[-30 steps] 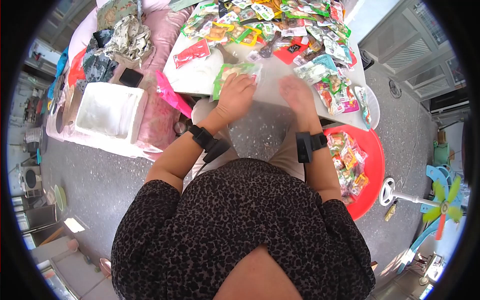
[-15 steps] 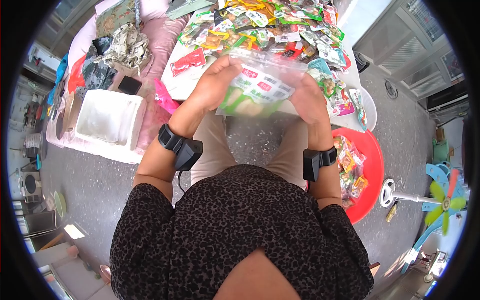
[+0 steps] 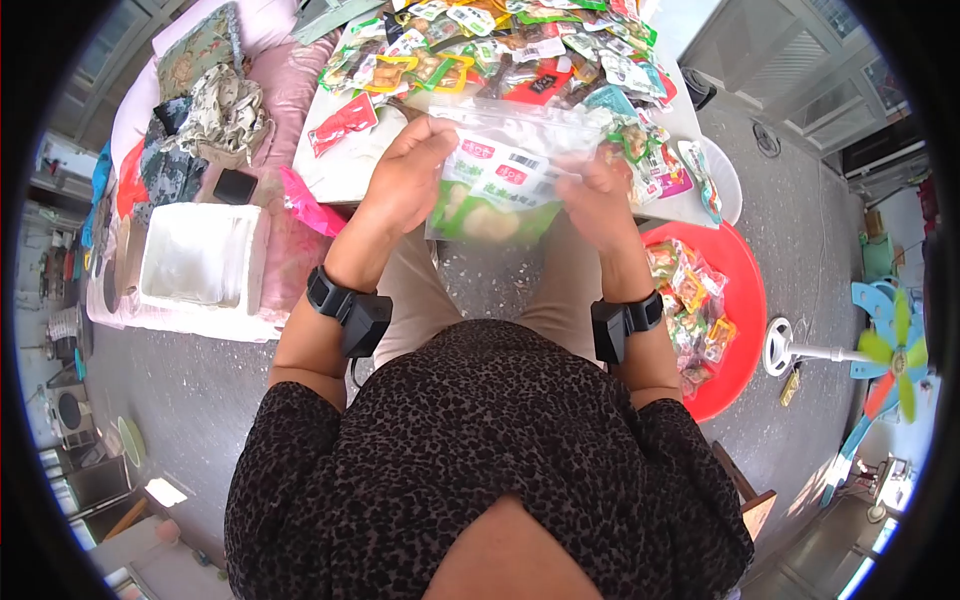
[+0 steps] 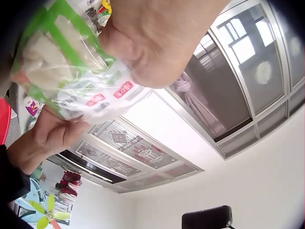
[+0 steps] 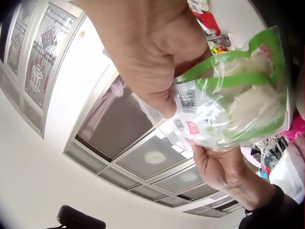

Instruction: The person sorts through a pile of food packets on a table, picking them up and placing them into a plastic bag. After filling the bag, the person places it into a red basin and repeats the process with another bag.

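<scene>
A clear zip bag (image 3: 490,205) with green bands, white label and pale pieces inside hangs between both hands, above the person's lap at the table's near edge. The left hand (image 3: 405,175) pinches its upper left side, and the right hand (image 3: 600,200) grips its right side, slightly blurred. In the left wrist view the bag (image 4: 66,62) lies between the left hand (image 4: 147,38) and the right hand (image 4: 52,136). The right wrist view has the bag (image 5: 238,95) with the right hand (image 5: 152,47) near and the left hand (image 5: 224,169) beyond it.
Many colourful packets (image 3: 520,40) cover the back of the table (image 3: 335,175); a red packet (image 3: 342,123) lies at its left. A red basin (image 3: 740,320) of packets stands on the floor at right. On the pink bedding sit a white foam box (image 3: 200,258) and a black phone (image 3: 234,186).
The left hand has lifted the bag off the table and the right hand has taken its other side. Since the middle frame, the right hand has moved lower and inward along the bag.
</scene>
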